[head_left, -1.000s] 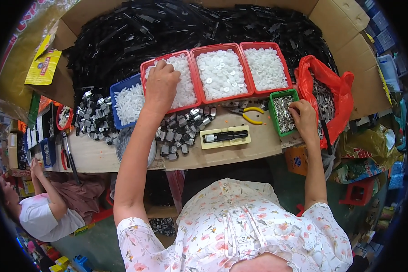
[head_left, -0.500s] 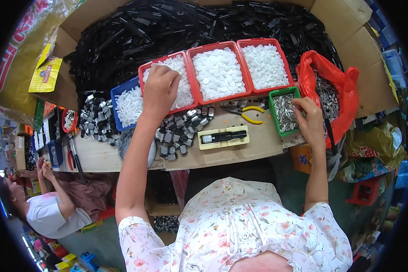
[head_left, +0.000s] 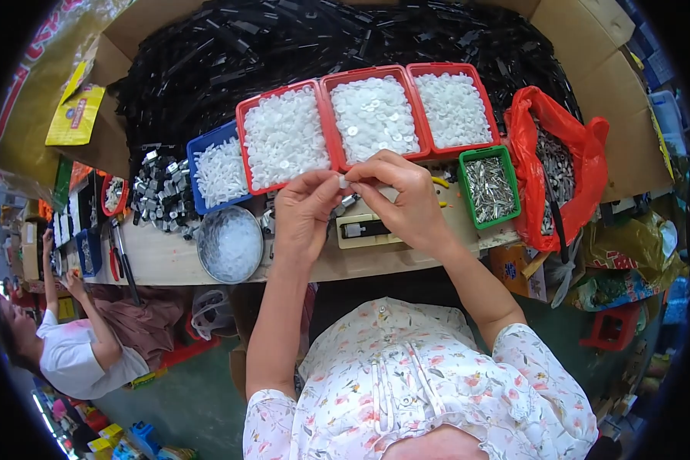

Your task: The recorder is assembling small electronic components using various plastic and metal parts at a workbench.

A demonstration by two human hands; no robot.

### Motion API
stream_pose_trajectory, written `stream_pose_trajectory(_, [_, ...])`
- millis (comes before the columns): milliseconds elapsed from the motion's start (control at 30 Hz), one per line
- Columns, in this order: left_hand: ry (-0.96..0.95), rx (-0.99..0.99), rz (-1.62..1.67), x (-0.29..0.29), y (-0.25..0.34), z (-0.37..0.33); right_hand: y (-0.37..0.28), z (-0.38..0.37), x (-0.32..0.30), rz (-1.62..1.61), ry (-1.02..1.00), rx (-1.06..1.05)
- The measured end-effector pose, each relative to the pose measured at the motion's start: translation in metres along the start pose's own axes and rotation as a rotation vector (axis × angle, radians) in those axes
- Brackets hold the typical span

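A small white piece [head_left: 343, 182] is pinched between the thumbs and fingertips of a worker's left hand [head_left: 311, 207] and right hand [head_left: 402, 198], raised over the bench [head_left: 161, 264], the grip of each hand closed on it. Just below the right hand, a cream tray [head_left: 353, 243] with a black part lies partly covered. Beyond stand red trays [head_left: 331, 126] of white pieces, flanked by a blue tray [head_left: 200, 201] and a green tray [head_left: 500, 221] of metal pins. Black parts [head_left: 337, 38] are heaped behind.
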State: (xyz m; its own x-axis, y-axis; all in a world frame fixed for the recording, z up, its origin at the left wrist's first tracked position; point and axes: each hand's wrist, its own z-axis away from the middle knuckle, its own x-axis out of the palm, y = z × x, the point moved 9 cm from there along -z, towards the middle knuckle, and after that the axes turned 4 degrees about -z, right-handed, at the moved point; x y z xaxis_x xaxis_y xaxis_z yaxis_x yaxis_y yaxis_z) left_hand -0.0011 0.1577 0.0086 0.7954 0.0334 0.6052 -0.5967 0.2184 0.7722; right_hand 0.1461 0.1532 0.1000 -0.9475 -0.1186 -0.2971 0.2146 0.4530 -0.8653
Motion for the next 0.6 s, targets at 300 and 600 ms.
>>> stream_pose_trajectory(300, [-0.056,-0.051,0.152,-0.013,-0.009,0.011,-0.016,0.001,0.015,0.093,-0.089,-0.029])
stream_pose_trajectory(600, [-0.068,-0.023,0.009,-0.010,-0.002,0.018,-0.014,0.005,0.013,0.119,-0.161,0.004])
